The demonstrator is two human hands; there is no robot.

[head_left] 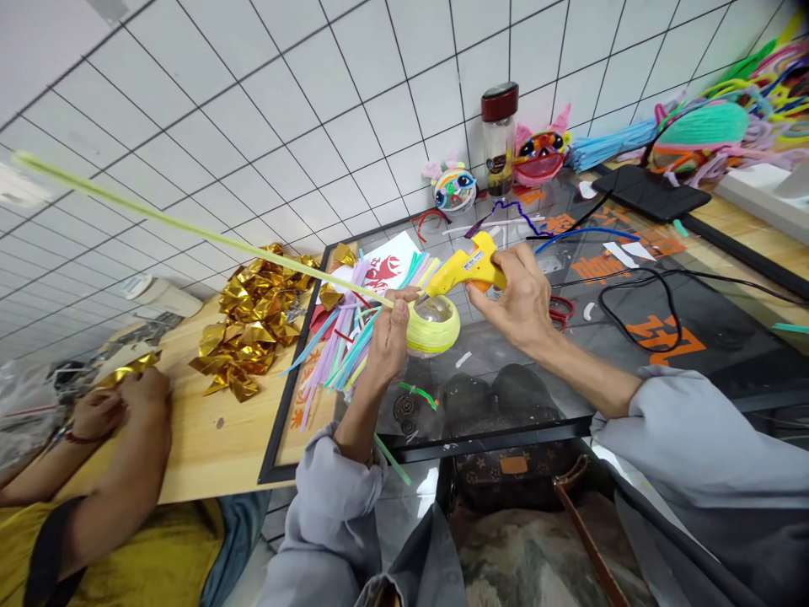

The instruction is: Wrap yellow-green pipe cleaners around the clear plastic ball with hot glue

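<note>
Left hand (pixel 390 335) pinching a yellow-green pipe cleaner (pixel 190 232) and its wound ball (pixel 433 327); right hand (pixel 519 297) gripping a yellow glue gun (pixel 468 268) against them.

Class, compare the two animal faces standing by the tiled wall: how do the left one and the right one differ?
The left face looks smaller; the right face looks bigger, with taller ears.
The left face is mostly white with coloured stripes, while the right face is mainly pink and red.
The left face has blue eyes; the right face's look darker.
Both have pinkish ears.
</note>
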